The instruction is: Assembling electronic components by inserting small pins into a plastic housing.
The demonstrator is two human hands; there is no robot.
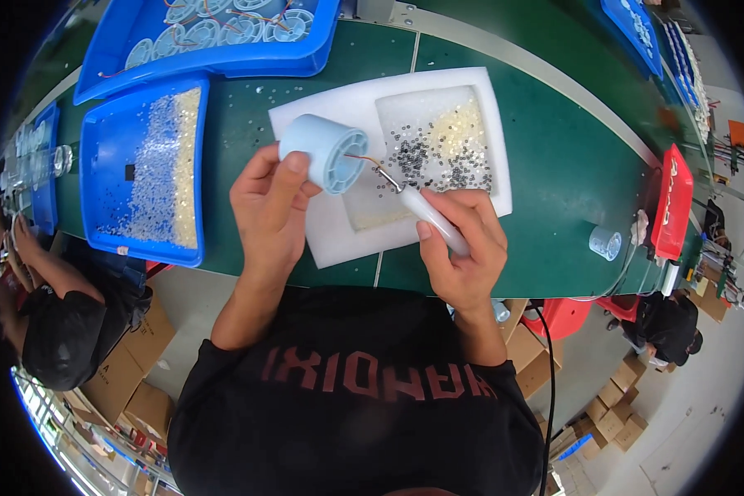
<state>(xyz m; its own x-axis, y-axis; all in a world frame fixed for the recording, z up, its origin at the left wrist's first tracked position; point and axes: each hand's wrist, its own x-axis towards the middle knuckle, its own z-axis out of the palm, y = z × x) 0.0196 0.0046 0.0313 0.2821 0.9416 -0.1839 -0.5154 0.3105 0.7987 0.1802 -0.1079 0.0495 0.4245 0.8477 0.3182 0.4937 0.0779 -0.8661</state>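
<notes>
My left hand (269, 207) is closed around a light-blue plastic cylinder (314, 147), thumb on its near side. The cylinder lies on its side above the table, its spoked end turned toward the right. Out of that end comes a short reddish-orange wire (360, 157). My right hand (469, 240) grips a white-handled tool (430, 217) with a slim metal tip, pointing up and left at the wire. Whether tip and wire touch, I cannot tell. Beneath both hands lies a white foam tray (498, 157), its recess strewn with small black rings (417, 155) and cream-coloured bits (461, 124).
Left of the foam stands a blue tray (107, 124) of small clear and cream pieces. A blue bin (322, 50) behind it holds several wired light-blue cylinders. Rightward are a clear cup (605, 243) and a red bin (671, 207). Other people sit at both sides.
</notes>
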